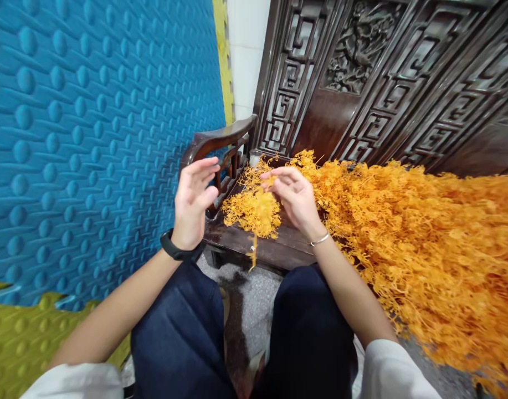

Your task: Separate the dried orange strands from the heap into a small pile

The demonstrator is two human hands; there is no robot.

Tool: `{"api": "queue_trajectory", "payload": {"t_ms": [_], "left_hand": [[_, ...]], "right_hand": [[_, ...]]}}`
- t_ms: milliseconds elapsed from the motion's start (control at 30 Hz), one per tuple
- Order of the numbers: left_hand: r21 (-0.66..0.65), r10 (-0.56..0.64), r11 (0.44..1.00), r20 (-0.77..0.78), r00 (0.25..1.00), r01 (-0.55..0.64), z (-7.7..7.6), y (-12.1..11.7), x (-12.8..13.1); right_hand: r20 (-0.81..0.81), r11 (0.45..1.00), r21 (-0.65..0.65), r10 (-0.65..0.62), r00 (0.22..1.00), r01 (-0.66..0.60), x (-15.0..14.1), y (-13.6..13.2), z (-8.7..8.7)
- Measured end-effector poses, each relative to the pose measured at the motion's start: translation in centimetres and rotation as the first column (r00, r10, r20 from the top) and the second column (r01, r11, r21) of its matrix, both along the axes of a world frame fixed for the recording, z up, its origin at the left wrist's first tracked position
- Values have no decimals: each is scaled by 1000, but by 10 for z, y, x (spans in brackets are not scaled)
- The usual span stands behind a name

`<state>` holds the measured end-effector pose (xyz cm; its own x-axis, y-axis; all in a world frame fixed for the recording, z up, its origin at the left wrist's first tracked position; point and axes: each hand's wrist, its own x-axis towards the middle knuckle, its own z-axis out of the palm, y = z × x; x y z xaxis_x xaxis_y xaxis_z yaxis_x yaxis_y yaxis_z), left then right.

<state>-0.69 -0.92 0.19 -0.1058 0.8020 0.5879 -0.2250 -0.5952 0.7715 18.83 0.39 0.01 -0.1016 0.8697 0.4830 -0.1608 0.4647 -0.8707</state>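
My left hand (192,202), with a black band on its wrist, is raised in front of the bench armrest. Its fingers are apart and nothing is in it. My right hand (293,197), with a thin bracelet on the wrist, has its thumb and fingertips pinched on a bit of orange feathery foliage. Just below and left of those fingertips is an orange foliage sprig (254,213), partly blurred, its thin stem pointing down past the bench's front edge. How the sprig joins the bit in my fingers is hard to make out.
A large heap of orange foliage (424,233) fills the right side. The dark wooden bench (232,235) has a curved armrest (220,136) and a carved back (320,122). Blue foam matting (91,138) stands at the left, with a yellow-green piece (21,343) below.
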Motion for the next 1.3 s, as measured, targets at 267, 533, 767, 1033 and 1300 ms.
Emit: {"api": "queue_trajectory", "payload": {"t_ms": [267, 533, 767, 1033, 1300], "left_hand": [[-342, -484, 862, -338, 807, 374, -10, -3, 14], [-394, -418, 887, -462, 783, 241, -13, 8, 12], [-516, -442, 830, -380, 812, 210, -11, 2, 12], [-431, -428, 874, -462, 777, 225, -12, 3, 8], [-450, -488, 846, -440, 754, 285, -12, 2, 7]], "right_hand": [[198, 967, 2, 248, 948, -253, -24, -23, 2], [301, 993, 112, -73, 951, 41, -13, -18, 2], [351, 972, 229, -129, 927, 49, -15, -14, -3], [431, 966, 257, -84, 899, -33, -15, -14, -2], [247, 985, -111, 153, 957, -129, -12, -7, -4]]}}
